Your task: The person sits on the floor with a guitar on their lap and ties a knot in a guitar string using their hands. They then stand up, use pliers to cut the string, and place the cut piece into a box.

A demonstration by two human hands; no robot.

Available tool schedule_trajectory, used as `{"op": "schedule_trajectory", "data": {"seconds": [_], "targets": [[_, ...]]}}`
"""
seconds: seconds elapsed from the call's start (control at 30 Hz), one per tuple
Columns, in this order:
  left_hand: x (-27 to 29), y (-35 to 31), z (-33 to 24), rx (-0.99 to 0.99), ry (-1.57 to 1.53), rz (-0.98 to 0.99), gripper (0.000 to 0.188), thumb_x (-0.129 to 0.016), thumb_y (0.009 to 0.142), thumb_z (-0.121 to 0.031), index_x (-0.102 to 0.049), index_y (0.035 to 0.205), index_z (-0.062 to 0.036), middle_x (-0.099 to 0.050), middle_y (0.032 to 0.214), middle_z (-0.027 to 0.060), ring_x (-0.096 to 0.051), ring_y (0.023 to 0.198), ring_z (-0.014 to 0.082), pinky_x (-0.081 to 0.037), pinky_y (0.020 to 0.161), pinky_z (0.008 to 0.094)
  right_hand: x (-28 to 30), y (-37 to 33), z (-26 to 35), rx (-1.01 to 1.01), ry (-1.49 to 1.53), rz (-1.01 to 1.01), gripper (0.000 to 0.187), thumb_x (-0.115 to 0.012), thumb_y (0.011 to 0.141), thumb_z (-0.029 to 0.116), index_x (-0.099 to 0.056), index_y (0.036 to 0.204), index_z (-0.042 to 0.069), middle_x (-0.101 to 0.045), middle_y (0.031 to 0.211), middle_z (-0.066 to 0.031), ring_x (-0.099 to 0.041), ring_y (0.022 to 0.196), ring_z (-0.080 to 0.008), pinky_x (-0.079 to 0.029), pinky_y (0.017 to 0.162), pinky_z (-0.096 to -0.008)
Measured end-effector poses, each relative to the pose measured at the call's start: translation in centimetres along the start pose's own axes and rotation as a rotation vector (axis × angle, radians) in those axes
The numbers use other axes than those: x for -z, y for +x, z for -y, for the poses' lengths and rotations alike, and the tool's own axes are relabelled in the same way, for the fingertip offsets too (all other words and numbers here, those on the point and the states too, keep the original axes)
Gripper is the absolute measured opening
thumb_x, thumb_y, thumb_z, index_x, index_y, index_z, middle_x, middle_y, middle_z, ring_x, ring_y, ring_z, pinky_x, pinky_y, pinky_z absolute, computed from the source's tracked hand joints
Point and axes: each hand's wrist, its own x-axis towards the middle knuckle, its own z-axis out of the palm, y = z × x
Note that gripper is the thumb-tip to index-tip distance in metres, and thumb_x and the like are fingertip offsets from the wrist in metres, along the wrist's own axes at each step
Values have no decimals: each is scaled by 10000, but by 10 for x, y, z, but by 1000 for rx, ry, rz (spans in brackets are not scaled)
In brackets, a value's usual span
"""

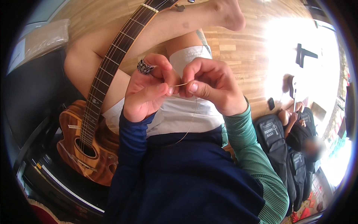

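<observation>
A: Quick check: how's the grip?

B: L hand (143, 93) and R hand (216, 87) both in narrow thumb-to-finger pinches, w/ the thin string (195, 112) held btwn them. Can't tell how hard they press.

A: Best way to handle it, IMO?

B: I'd pinch w/ fingertips only, approx. level, & bend it in a smooth curve. A sharp fold prob. kinks it. Tugging's risky too: the slack could snag.

A: Where's the string vs. the grip?

B: Short bit bridges the gap btwn the pinches; the rest drops from beside the R pinch in a loose loop, curving back left twd the navy shirt (194, 175), below both hands.

A: & the guitar (97, 87)?

B: Left of the L hand, neck slanting up past it, apart from both pinches.
</observation>
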Motion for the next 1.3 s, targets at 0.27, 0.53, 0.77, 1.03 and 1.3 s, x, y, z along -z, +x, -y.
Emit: {"op": "schedule_trajectory", "data": {"seconds": [0.27,0.53,0.77,1.03,1.3], "targets": [[10,-12,-18,202,145,-77,391,-518,868,-30,-381,1233,-11,-535,784,77,-575,679,191,-481,644,295,3,5,3,-166,60,107,75,-566,928,31,-556,982,-20,-648,907,-79,-609,831,-103,-487,732,-227],[-2,-16,-25,356,476,-272,261,-621,858,-71,-492,1079,-18,-604,863,74,-620,755,161,-511,693,290,-3,2,-7,15,-163,4,92,-585,928,71,-591,962,-15,-616,858,-22,-560,806,-67,-461,715,-211],[-9,-5,-23,475,495,-293,126,-625,874,-113,-584,949,-20,-643,817,87,-643,765,167,-519,726,302,4,-1,-9,-33,-381,-48,117,-526,974,133,-550,949,22,-531,841,9,-461,777,-56,-425,676,-230],[10,-11,-12,432,278,-155,68,-594,865,-33,-595,921,6,-626,877,89,-631,831,183,-509,759,299,4,-4,-11,-246,40,9,169,-505,993,245,-538,943,87,-442,708,72,-317,572,-21,-250,495,-188],[24,-19,-6,437,120,-186,50,-622,832,2,-619,883,3,-629,878,79,-626,810,169,-497,746,275,-1,2,-17,-253,66,11,158,-517,986,215,-564,980,64,-459,683,59,-312,537,-32,-242,478,-195]]}}
